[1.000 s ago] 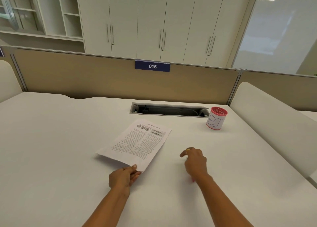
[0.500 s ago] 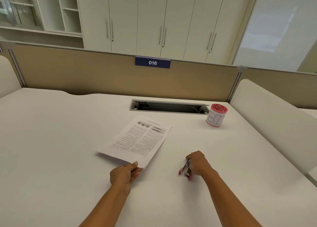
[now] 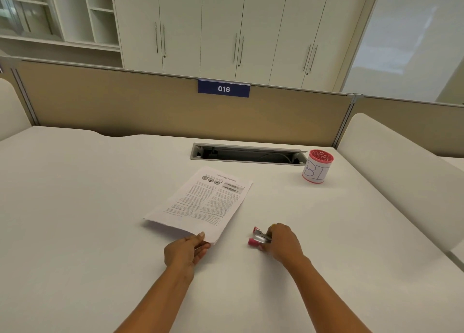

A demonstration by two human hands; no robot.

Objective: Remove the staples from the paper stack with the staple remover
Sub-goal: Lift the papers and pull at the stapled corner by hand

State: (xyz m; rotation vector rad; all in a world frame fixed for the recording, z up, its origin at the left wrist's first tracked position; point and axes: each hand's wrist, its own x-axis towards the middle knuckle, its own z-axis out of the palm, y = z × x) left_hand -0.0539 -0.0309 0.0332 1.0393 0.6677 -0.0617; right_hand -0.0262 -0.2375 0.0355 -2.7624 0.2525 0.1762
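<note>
on a white desk (image 3: 82, 207) by a beige partition (image 3: 120, 106), left hand (image 3: 184, 252) pinches paper stack (image 3: 200, 203), right hand (image 3: 285, 242) grips staple remover (image 3: 258, 238).

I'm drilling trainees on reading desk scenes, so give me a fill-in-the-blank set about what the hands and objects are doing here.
1. The left hand pinches the near corner of the ____.
2. The right hand grips the pink ____.
3. The blue sign on the partition reads ____.
4. The red-topped cup stands at the cable slot's ____ end.
Missing words: paper stack; staple remover; 016; right.
</note>
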